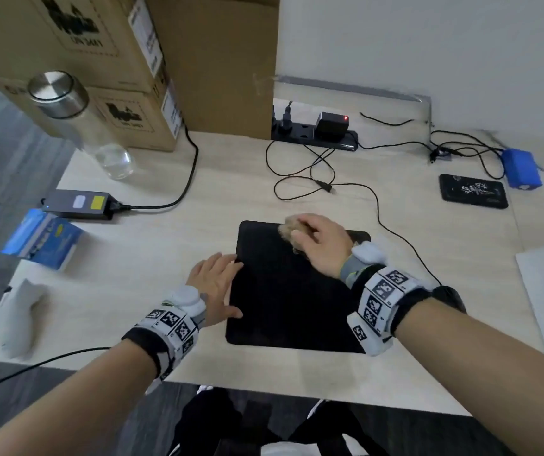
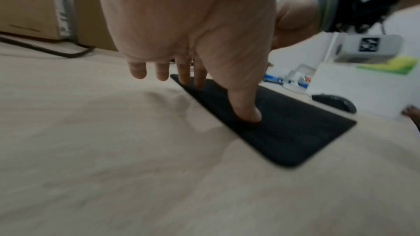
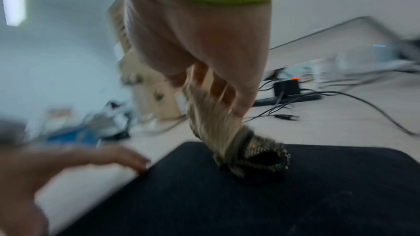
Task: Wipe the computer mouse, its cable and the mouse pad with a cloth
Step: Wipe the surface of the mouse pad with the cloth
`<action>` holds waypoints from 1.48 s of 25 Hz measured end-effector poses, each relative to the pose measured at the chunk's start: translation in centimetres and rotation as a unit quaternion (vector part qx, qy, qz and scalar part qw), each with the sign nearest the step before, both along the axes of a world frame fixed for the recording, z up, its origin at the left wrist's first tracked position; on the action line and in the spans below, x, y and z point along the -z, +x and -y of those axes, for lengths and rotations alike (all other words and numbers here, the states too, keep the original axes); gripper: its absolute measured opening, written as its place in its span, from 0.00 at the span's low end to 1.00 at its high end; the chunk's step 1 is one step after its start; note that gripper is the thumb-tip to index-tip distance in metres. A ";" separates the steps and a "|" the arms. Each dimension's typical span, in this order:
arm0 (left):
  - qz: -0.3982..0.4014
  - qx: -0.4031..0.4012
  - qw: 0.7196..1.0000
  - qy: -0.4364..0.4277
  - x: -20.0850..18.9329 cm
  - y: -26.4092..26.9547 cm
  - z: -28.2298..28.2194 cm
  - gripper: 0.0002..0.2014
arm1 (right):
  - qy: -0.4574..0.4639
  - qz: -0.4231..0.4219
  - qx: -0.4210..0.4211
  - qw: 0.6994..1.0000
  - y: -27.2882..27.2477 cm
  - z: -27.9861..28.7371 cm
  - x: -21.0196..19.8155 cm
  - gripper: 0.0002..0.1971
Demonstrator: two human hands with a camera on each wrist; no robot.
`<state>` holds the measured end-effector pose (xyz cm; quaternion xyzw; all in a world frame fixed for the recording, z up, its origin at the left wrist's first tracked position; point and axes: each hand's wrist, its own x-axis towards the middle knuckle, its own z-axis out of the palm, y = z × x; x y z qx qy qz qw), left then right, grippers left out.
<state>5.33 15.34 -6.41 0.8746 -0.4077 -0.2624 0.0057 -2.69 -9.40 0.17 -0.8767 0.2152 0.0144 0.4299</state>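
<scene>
- The black mouse pad (image 1: 293,291) lies flat near the bench's (image 1: 165,245) front edge, long axis running away from the person.
- Left hand (image 1: 213,284), fingers spread, presses the pad's left edge.
- Right hand (image 1: 321,245) grips the bunched cloth (image 3: 229,132) on the pad's far part.
- Bare bench lies left of the pad.

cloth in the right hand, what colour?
Tan-beige cloth with a darker woven patch; right wrist view shows it best.

Desk (image 1: 165,245) w/ mouse pad (image 1: 283,311), cables (image 1: 300,179)
</scene>
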 end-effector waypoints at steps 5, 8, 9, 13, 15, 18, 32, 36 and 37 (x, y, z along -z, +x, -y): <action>-0.002 0.075 0.996 0.037 0.4 0.8 -0.4 0.52 | -0.183 -0.149 -0.155 0.959 0.2 -1.7 5.9 0.25; -0.007 0.095 0.994 0.059 0.4 1.2 -0.6 0.54 | -0.211 -0.142 -0.209 0.944 1.1 -1.4 5.2 0.26; -0.007 0.100 0.993 0.065 0.4 1.1 -0.6 0.54 | -0.188 -0.136 -0.232 0.944 1.9 -1.1 4.4 0.24; -0.003 0.098 0.993 0.066 0.7 1.1 -0.9 0.54 | -0.205 -0.114 -0.210 0.949 6.4 -0.7 4.0 0.20; 0.010 0.093 0.993 0.068 0.6 1.0 -0.9 0.54 | -0.227 -0.131 -0.168 0.950 7.4 -1.8 5.3 0.23; 0.000 0.079 0.994 0.078 0.3 1.0 -0.6 0.55 | -0.231 -0.174 -0.163 0.943 7.4 -3.3 6.7 0.22; -0.006 0.072 0.991 0.114 0.2 0.7 0.1 0.55 | -0.100 -0.049 -0.354 0.929 -3.6 -6.8 3.2 0.18; 0.016 0.095 0.986 0.135 -0.1 0.5 0.4 0.57 | -0.194 -0.060 -0.166 0.965 4.8 -0.1 3.7 0.21; 0.025 0.102 0.985 0.138 -0.1 0.4 0.4 0.57 | -0.204 -0.095 -0.156 0.962 6.0 0.4 4.6 0.24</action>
